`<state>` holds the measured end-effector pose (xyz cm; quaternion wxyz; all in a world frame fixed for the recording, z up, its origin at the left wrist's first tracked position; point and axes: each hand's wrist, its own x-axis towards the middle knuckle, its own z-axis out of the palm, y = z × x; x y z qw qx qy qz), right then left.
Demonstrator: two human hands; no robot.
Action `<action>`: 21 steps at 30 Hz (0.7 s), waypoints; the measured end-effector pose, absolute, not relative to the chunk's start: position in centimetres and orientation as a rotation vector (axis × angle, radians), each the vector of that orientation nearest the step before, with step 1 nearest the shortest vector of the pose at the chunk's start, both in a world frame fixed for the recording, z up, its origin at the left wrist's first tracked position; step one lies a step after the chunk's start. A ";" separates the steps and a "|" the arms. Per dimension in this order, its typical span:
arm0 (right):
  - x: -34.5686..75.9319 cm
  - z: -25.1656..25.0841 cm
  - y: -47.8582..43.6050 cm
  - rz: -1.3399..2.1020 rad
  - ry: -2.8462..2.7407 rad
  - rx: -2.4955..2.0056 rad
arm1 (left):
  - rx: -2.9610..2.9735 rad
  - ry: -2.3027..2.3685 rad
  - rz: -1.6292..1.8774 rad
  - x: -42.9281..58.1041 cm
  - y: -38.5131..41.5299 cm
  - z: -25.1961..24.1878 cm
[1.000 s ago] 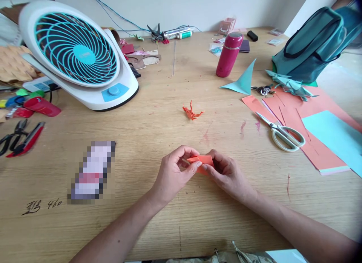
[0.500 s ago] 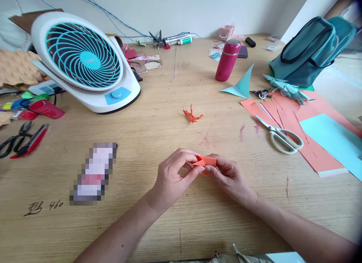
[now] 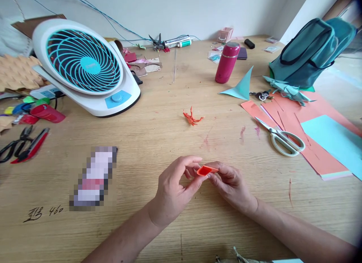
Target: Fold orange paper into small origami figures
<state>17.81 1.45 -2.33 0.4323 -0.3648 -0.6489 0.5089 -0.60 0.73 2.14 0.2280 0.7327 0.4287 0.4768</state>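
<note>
Between my two hands is a small folded piece of orange paper [image 3: 206, 170], its pocket open toward me. My left hand [image 3: 177, 187] pinches its left edge with the thumb, the index finger lifted above it. On the right side my right hand [image 3: 233, 183] grips it between thumb and fingers. The paper is held above the wooden table [image 3: 158, 138]. Beyond it lies a small orange origami figure [image 3: 192, 117] with thin pointed limbs, touched by neither hand.
White-handled scissors [image 3: 284, 138] rest on orange paper sheets [image 3: 325, 157] at right. Behind them are a teal folded paper [image 3: 240, 87], a magenta bottle [image 3: 227, 63] and a teal bag [image 3: 305, 53]. A fan [image 3: 87, 66], pliers [image 3: 18, 142] and a blurred phone [image 3: 94, 176] occupy the left.
The orange paper has been tilted, so its open pocket now faces me. My left index finger has lifted off it and straightened. The view has shifted slightly.
</note>
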 end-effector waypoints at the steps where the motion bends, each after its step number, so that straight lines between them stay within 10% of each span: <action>1: 17.8 -2.3 1.5 1.265 -1.624 -0.905 | 1.999 1.161 1.284 -0.6 0.7 2.1; 21: 17.0 -2.3 1.2 1.510 -1.434 -0.890 | 1.567 1.283 1.160 0.3 1.0 1.1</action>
